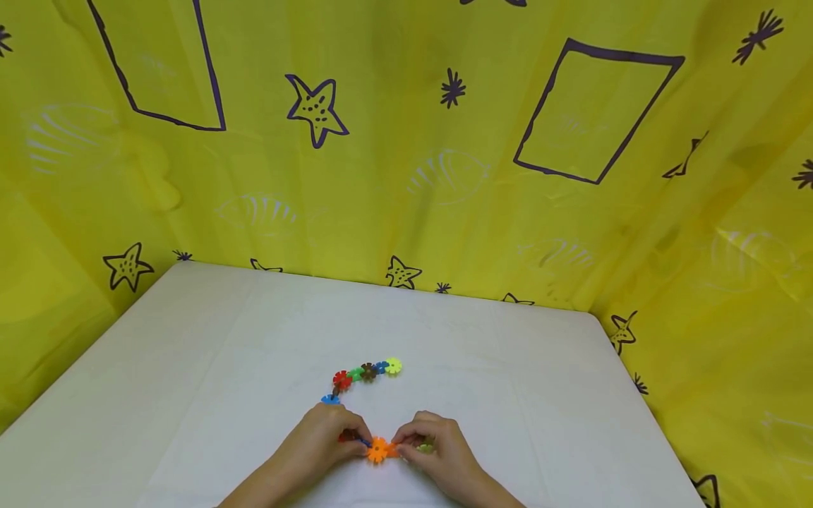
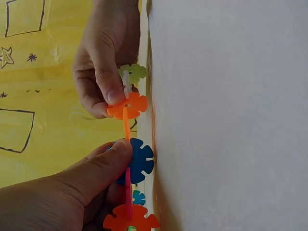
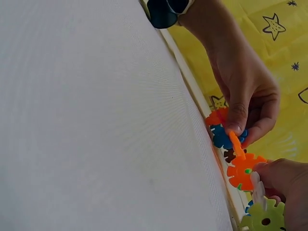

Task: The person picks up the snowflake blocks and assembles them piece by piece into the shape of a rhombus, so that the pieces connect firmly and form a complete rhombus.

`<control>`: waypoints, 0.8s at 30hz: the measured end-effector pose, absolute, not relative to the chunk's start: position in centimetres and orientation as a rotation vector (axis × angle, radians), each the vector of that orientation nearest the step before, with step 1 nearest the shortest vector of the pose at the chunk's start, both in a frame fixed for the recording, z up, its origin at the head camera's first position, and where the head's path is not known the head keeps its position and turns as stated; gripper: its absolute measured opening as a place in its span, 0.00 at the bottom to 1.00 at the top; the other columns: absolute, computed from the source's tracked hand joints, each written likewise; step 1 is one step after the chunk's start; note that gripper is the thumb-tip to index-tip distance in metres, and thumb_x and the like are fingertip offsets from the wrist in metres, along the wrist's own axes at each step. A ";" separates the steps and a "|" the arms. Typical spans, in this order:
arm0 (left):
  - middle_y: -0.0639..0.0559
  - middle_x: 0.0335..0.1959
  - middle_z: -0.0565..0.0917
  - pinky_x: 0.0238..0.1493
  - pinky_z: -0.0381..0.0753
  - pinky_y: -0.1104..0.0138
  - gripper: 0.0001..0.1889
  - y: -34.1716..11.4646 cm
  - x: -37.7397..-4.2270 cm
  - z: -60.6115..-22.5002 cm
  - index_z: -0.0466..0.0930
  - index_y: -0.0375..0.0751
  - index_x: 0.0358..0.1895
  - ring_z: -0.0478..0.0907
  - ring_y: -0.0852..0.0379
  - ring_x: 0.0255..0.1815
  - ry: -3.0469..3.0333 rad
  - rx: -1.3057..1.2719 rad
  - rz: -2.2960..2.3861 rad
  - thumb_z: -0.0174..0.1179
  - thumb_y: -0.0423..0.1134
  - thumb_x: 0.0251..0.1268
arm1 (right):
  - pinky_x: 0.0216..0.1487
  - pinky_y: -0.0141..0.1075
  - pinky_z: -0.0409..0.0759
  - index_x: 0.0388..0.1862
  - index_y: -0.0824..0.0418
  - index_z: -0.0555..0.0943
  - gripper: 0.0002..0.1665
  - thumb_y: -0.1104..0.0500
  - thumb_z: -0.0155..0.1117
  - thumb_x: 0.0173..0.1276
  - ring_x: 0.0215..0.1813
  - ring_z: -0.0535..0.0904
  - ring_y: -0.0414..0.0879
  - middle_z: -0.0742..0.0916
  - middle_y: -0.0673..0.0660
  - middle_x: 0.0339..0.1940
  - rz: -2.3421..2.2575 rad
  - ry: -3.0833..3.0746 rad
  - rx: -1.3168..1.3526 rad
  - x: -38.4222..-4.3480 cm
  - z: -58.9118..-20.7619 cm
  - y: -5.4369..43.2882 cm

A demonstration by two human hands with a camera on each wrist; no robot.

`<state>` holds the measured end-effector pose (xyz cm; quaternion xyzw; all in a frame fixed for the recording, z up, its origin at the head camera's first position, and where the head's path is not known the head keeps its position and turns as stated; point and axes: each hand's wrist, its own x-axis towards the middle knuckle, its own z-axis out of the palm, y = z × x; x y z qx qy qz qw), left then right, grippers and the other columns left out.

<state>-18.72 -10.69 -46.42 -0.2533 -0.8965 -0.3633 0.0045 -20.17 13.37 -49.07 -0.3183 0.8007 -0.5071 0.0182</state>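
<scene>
A chain of notched plastic snowflake discs runs between both hands. My left hand (image 1: 320, 437) pinches a blue disc (image 2: 143, 161) between thumb and fingers. Across the small gap, my right hand (image 1: 441, 451) pinches an orange disc (image 2: 138, 103). Another orange disc (image 1: 377, 449) joins the blue one to it. Beyond the right fingers are a whitish disc (image 2: 126, 86) and a yellow-green disc (image 3: 265, 219). On the left side, a pink disc (image 2: 128, 192), seen edge-on, links to a red-orange disc (image 2: 131, 220). Fingers partly hide the joints.
The chain's far part curves over the white table (image 1: 495, 374), with a red disc (image 1: 341, 381) and a bright yellow disc (image 1: 393, 365) at its end. Yellow patterned curtains (image 1: 381, 197) enclose the table's back and sides. A dark wristband device (image 3: 162, 12) is on the left wrist.
</scene>
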 end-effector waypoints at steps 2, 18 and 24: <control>0.73 0.25 0.81 0.32 0.74 0.77 0.04 -10.6 -18.7 -46.5 0.88 0.54 0.29 0.70 0.76 0.28 -2.797 -0.798 -1.149 0.73 0.40 0.53 | 0.37 0.30 0.84 0.35 0.53 0.87 0.04 0.63 0.71 0.62 0.34 0.79 0.32 0.83 0.45 0.28 -1.576 2.492 -0.991 -20.1 -49.2 13.3; 0.73 0.28 0.81 0.35 0.74 0.75 0.06 -10.9 -18.5 -46.1 0.88 0.55 0.34 0.70 0.73 0.30 -2.819 -0.789 -1.059 0.73 0.39 0.53 | 0.42 0.30 0.79 0.35 0.48 0.86 0.08 0.63 0.72 0.61 0.38 0.78 0.35 0.85 0.43 0.31 -1.523 2.613 -1.067 -20.2 -49.0 13.1; 0.70 0.32 0.85 0.38 0.80 0.73 0.07 -11.6 -18.4 -45.6 0.88 0.53 0.36 0.75 0.72 0.34 -2.812 -0.766 -1.153 0.71 0.35 0.56 | 0.43 0.31 0.78 0.35 0.55 0.87 0.10 0.68 0.73 0.58 0.38 0.79 0.40 0.87 0.50 0.31 -1.515 2.634 -1.073 -20.4 -49.4 13.1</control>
